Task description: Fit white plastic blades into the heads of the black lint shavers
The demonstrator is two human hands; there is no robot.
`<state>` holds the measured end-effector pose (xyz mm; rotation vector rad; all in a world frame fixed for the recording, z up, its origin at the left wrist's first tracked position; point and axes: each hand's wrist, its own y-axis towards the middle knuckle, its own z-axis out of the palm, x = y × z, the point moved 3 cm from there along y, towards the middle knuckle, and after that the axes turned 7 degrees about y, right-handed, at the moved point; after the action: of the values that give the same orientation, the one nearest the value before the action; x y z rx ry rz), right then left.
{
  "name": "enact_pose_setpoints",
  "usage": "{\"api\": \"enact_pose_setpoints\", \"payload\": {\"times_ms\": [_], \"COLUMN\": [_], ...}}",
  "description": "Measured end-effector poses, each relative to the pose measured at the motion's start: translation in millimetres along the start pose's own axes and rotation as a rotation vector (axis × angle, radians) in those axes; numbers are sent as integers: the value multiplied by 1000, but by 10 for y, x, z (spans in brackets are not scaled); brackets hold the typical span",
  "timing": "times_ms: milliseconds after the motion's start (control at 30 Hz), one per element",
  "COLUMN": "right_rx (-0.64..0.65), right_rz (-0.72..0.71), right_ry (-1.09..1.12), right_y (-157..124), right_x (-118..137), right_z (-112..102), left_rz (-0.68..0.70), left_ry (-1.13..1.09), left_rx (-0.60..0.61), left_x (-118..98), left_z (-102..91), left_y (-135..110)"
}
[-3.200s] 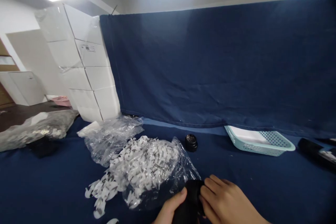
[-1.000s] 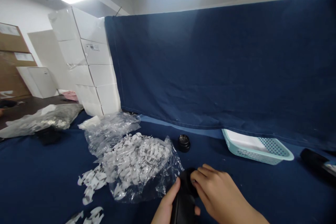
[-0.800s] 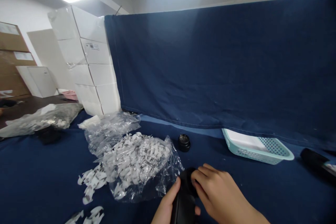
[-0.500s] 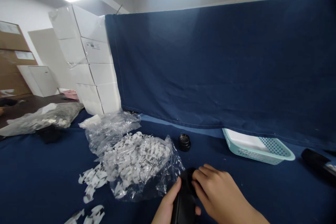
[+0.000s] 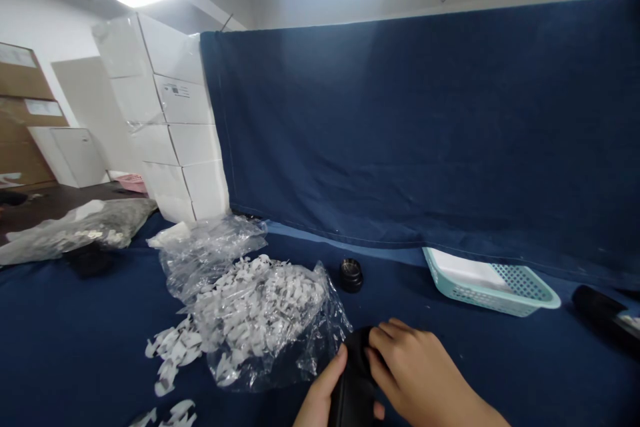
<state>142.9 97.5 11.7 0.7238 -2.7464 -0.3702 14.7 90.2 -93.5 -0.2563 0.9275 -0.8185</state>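
A long black case-like object [image 5: 353,380] stands at the bottom centre, its lower end cut off by the frame. My left hand [image 5: 324,390] is wrapped round it, thumb along the left side and a fingertip showing on the right. My right hand [image 5: 413,363] has its fingers curled at the object's upper right edge; what the fingertips pinch there is hidden. Left of the hands, a clear plastic bag [image 5: 325,340] spills a heap of small white plastic pieces [image 5: 260,307]. Beyond the hands sits a small round black container [image 5: 351,275].
A light teal basket [image 5: 500,300] holds something white, under the dark blue curtain [image 5: 400,133]. At the right edge lies another black object [image 5: 605,313]. White boxes [image 5: 185,140] are stacked at the left, near another filled plastic bag [image 5: 90,230]. Loose white pieces [image 5: 175,350] lie nearer me.
The black object's top has tilted slightly, and my right fingers have shifted a little along its edge. The camera view has moved slightly.
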Motion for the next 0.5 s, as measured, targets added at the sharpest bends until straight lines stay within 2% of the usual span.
{"api": "enact_pose_setpoints", "payload": {"times_ms": [233, 400, 500], "right_rx": [62, 94, 93], "right_rz": [13, -4, -21], "right_ry": [60, 54, 55], "right_y": [-37, -22, -5], "right_x": [-27, -39, -39], "right_z": [0, -37, -66], "left_rz": [21, -5, -30], "left_ry": [-38, -28, -25], "left_rx": [30, -57, -53], "left_x": [17, -36, -62], "left_z": [3, 57, 73], "left_y": [44, -30, -55]}}
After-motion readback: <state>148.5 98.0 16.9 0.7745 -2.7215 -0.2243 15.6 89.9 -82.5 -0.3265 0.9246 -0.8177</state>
